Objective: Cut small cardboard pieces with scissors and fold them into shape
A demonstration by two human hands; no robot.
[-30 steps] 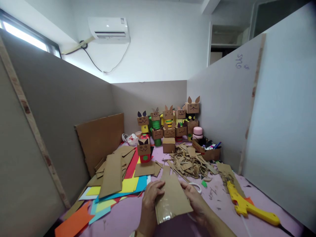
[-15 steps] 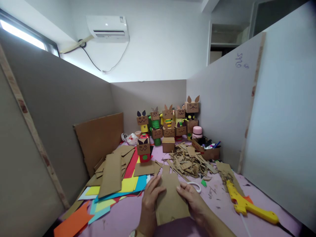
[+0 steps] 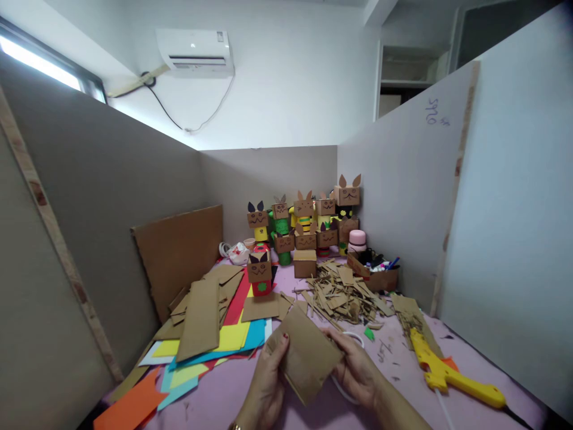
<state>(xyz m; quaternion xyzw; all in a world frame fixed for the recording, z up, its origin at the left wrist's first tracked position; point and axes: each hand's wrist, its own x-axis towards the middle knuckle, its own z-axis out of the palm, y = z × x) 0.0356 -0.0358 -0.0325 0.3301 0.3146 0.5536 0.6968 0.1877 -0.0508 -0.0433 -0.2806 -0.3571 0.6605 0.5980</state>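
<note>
- Lower centre of the frame: a left hand (image 3: 268, 379) grips a plain brown cardboard piece (image 3: 311, 355), thumb pressed on its upper face.
- Just right of that: the right hand (image 3: 358, 367) is closed on the piece's right corner; the cardboard is turned askew, one corner pointing down the frame.
- Lower right: a yellow glue gun (image 3: 456, 379) lies on the purple tablecloth (image 3: 215, 397).
- Lower left: an orange paper sheet (image 3: 128, 406), near more coloured sheets and a long cardboard strip (image 3: 199, 319).
- Right of centre: a heap of cardboard scraps (image 3: 344, 295).
- Centre, farther back: eared cardboard figures with drawn faces, one with a red body (image 3: 262, 288) in front.
- Upper left: a white air conditioner (image 3: 194, 51) on the wall.
</note>
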